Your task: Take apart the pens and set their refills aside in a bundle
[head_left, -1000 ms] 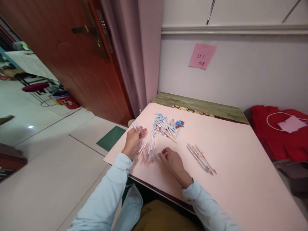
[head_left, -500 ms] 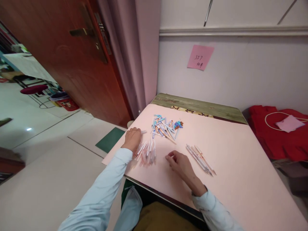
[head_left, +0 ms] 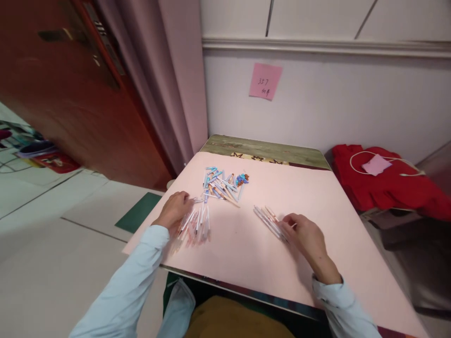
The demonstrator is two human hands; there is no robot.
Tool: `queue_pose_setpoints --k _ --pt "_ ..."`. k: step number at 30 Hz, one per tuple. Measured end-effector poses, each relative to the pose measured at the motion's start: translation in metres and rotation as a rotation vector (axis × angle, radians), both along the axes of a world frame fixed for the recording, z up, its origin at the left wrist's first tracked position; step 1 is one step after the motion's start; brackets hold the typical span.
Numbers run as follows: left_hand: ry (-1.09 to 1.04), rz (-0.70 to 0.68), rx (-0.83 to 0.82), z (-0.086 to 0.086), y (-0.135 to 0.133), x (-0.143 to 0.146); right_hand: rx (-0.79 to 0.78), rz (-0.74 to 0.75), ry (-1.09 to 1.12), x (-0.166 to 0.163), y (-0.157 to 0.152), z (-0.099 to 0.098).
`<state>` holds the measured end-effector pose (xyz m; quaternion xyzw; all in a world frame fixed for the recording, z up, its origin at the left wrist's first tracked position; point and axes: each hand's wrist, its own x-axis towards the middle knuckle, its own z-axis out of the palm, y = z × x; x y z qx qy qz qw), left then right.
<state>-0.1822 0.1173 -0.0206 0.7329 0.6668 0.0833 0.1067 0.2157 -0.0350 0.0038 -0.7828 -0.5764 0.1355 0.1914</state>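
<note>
My left hand [head_left: 175, 210] is at the table's left side, fingers closed on a small clear pen part [head_left: 198, 200] whose end pokes out past the fingertips. Just beside and below it is a spread pile of clear pinkish pen barrels and white refills [head_left: 195, 225]. On the right, my right hand [head_left: 306, 234] has thumb and fingers pinched at the near end of a row of assembled pens [head_left: 266, 219]. It covers the tips of those pens. Farther back lies a heap of blue, orange and white pen pieces [head_left: 220, 185], with small blue and brown pieces [head_left: 242, 180] beside it.
A pale pink sheet covers the table [head_left: 239, 249]. Behind it is a wall with a pink note [head_left: 265, 80]. Red cloth [head_left: 362, 185] with a white cord lies off to the right. At the left are a curtain [head_left: 165, 70] and a brown door [head_left: 81, 103].
My right hand has moved right, from the middle of the table to the row of pens. My left hand has drawn back slightly with the clear part. The view has turned right.
</note>
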Motion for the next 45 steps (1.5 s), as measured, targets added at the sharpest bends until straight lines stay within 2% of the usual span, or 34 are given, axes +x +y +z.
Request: queue_pose_setpoints --k 2,5,8,10,12,14,16,17,19,21,23,25,27,29,33,37,39,40,43,45 --pt "-0.004 0.015 -0.001 0.0 0.0 0.0 -0.07 0.08 -0.082 -0.008 -0.003 -0.003" --pt "-0.032 0.043 0.05 0.01 -0.011 0.009 -0.11 0.111 -0.205 -0.024 -0.008 -0.01" --pt "-0.14 0.074 0.208 0.028 -0.037 0.037 -0.12 0.111 -0.284 -0.036 -0.011 -0.013" --pt "-0.333 0.047 0.288 0.037 -0.06 0.066 -0.12 0.114 -0.292 -0.04 -0.012 -0.013" --pt "-0.648 -0.011 0.199 0.04 -0.084 0.099 -0.097 0.091 -0.271 -0.042 -0.014 -0.009" --pt "-0.977 -0.049 -0.106 0.037 -0.104 0.13 -0.037 0.046 -0.195 -0.044 -0.015 -0.004" --pt "-1.279 0.011 -0.419 0.033 -0.116 0.155 0.034 0.045 0.005 -0.048 -0.018 0.001" --pt "-1.416 0.046 -0.53 0.032 -0.119 0.164 0.053 0.081 0.173 -0.052 -0.019 0.004" --pt "-1.651 0.064 -0.645 0.033 -0.121 0.173 0.025 0.196 0.615 -0.062 -0.022 0.007" --pt "-1.778 0.05 -0.7 0.037 -0.119 0.173 -0.069 0.285 1.062 -0.074 -0.024 0.008" --pt "-1.805 0.072 -0.742 0.041 -0.119 0.166 -0.221 0.331 1.398 -0.085 -0.025 0.007" --pt "-1.794 0.114 -0.753 0.042 -0.121 0.157 -0.381 0.363 1.613 -0.095 -0.022 0.004" --pt "-1.79 0.118 -0.761 0.041 -0.125 0.149 -0.486 0.355 1.748 -0.104 -0.019 0.0" --pt "-1.804 0.084 -0.76 0.038 -0.128 0.143 -0.514 0.303 1.815 -0.11 -0.014 -0.003" --pt "-1.814 0.123 -0.675 0.032 -0.129 0.14 -0.455 0.247 1.744 -0.12 -0.009 -0.008" --pt "-1.802 0.271 -0.531 0.026 -0.128 0.144 -0.184 0.25 1.399 -0.126 -0.008 -0.012" --pt "-1.808 0.308 -0.481 0.026 -0.129 0.143 -0.116 0.239 1.309 -0.128 -0.008 -0.013" --pt "-1.804 0.305 -0.488 0.026 -0.129 0.142 -0.145 0.226 1.325 -0.13 -0.008 -0.014" --pt "-1.77 0.237 -0.59 0.026 -0.128 0.135 -0.366 0.184 1.498 -0.133 -0.006 -0.015" --pt "-1.759 0.25 -0.574 0.026 -0.127 0.129 -0.399 0.173 1.555 -0.136 -0.005 -0.013"
